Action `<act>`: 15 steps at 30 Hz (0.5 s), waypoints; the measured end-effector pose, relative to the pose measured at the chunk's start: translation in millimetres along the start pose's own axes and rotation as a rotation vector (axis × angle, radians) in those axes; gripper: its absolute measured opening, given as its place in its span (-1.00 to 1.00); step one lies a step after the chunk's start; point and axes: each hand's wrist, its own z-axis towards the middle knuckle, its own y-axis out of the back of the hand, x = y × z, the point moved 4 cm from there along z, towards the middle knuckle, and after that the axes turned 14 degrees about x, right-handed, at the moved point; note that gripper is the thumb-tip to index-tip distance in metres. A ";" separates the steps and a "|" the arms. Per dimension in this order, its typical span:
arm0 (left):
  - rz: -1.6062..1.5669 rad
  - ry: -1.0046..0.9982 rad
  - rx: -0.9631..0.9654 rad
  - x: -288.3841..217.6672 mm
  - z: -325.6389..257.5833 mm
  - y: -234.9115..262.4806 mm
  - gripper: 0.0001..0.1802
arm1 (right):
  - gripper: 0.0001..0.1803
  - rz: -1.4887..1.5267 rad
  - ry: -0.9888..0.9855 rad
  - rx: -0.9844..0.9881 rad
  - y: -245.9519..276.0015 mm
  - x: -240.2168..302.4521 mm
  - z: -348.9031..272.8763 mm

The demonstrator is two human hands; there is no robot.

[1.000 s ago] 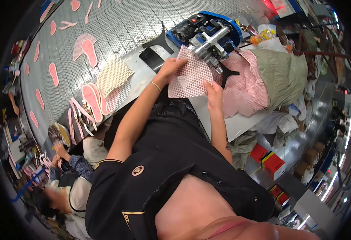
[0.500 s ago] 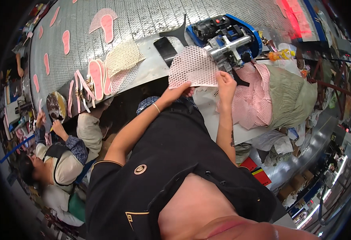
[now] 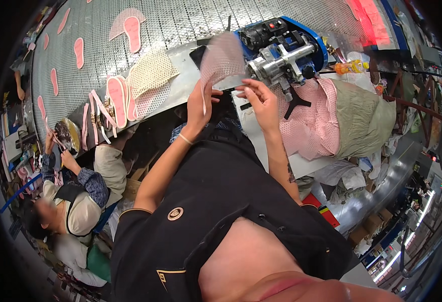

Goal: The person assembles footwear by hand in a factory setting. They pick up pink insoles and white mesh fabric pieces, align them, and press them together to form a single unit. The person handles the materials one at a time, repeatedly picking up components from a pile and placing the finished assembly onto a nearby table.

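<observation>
A pale pink mesh piece with a rounded edge point(image 3: 224, 58), smeared by motion, stands up from my left hand point(image 3: 201, 105), which is closed on its lower end. To the right of it, my right hand point(image 3: 262, 103) is off the mesh, fingers partly bent and apart with nothing in them. Just beyond my right hand is a machine with a blue housing and metal rollers point(image 3: 286, 55). Pink mesh pieces point(image 3: 314, 126) lie heaped beside it on the right, partly under an olive cloth point(image 3: 362, 126).
A metal-mesh conveyor point(image 3: 105, 30) carries spaced pink insoles point(image 3: 132, 34). Cream mesh point(image 3: 153, 73), stacked insoles point(image 3: 116, 100) and pink straps point(image 3: 100, 113) lie along its near edge. A co-worker point(image 3: 75, 206) sits at the left. An orange bottle point(image 3: 351, 67) lies at the right.
My right hand has let go of the mesh and drawn slightly left and down. My left hand has moved left, swinging the mesh upright.
</observation>
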 end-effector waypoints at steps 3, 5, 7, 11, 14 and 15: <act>0.456 -0.298 0.049 -59.2 -13.6 19.3 -0.50 | -0.52 0.022 0.202 0.048 -25.7 25.8 7.3; 0.455 -0.306 0.049 -76.8 -19.0 29.3 -0.41 | -0.43 0.023 0.213 -0.007 -35.7 38.2 16.2; 0.505 -0.356 0.037 -88.8 -19.4 41.0 -0.41 | -0.39 -0.030 0.273 -0.040 -45.8 49.4 26.3; 0.481 -0.369 -0.008 -91.0 -17.3 70.2 -0.43 | -0.33 -0.006 0.337 0.020 -63.5 61.2 47.7; 0.377 -0.337 -0.030 -98.5 -17.5 95.7 -0.45 | -0.35 0.014 0.370 0.072 -85.9 70.0 62.3; 0.374 -0.335 -0.040 -98.9 -17.6 104.1 -0.46 | -0.35 0.039 0.388 0.095 -94.2 73.8 67.4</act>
